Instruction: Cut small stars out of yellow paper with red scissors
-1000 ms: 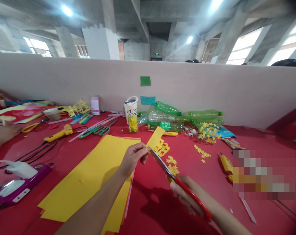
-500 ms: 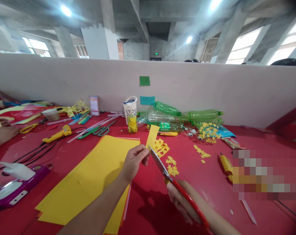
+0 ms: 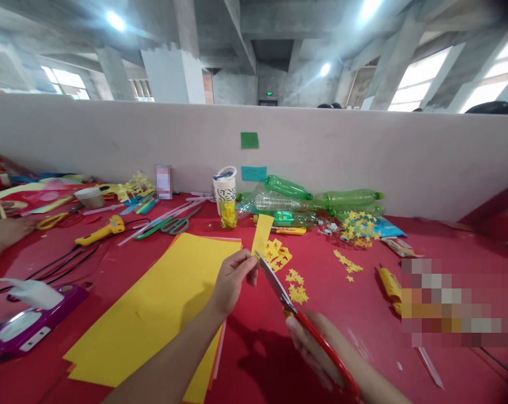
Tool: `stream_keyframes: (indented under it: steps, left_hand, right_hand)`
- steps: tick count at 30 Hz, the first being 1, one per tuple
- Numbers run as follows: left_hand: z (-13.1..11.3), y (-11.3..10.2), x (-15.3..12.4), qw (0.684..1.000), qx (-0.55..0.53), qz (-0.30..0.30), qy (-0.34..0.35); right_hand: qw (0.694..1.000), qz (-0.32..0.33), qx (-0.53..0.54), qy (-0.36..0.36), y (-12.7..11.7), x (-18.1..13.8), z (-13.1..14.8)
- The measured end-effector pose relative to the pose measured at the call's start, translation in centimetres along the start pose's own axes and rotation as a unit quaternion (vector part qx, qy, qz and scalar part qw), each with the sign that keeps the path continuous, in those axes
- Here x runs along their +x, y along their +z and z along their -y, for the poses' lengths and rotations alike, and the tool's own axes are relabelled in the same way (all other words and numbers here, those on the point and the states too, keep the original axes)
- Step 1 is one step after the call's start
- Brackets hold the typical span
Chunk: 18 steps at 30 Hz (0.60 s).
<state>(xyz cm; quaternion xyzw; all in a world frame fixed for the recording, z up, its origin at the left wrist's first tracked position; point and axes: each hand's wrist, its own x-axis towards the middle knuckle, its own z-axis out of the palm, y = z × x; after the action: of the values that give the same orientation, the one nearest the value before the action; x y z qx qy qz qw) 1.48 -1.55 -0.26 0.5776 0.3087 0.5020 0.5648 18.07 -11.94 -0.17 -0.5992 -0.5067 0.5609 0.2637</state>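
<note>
My left hand (image 3: 232, 280) pinches a narrow strip of yellow paper (image 3: 262, 233) that stands up above the red table. In my right hand (image 3: 317, 348) are red-handled scissors (image 3: 296, 314), fingers wrapped through the handles. The blades (image 3: 273, 280) point up and left, their tips meeting the strip's lower end beside my left fingertips. Small yellow paper stars (image 3: 296, 286) lie on the table just under the blades. A stack of large yellow sheets (image 3: 153, 314) lies below my left forearm.
Green plastic bottles (image 3: 321, 202) and a white cup (image 3: 224, 191) stand along the grey partition. A yellow glue gun (image 3: 100, 230), green scissors (image 3: 170, 224) and cables lie at left. Another person's hand (image 3: 5, 230) rests at far left. A purple device (image 3: 31, 322) sits near left.
The yellow strip has turned from a slant to nearly upright. My right hand with the scissors has shifted slightly down and left. The left hand has barely moved.
</note>
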Motion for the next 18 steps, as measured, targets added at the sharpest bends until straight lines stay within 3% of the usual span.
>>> stream_keyframes:
  steps: [9, 18]
  left_hand:
    - [0.1, -0.38, 0.28, 0.999, -0.046, 0.001, -0.009]
    - [-0.27, -0.6, 0.57, 0.996, -0.08, -0.04, -0.012]
  right_hand:
    - [0.999, -0.026, -0.017, -0.004, -0.18, -0.14, 0.39]
    - [0.999, -0.043, 0.003, -0.002, -0.2, 0.14, -0.32]
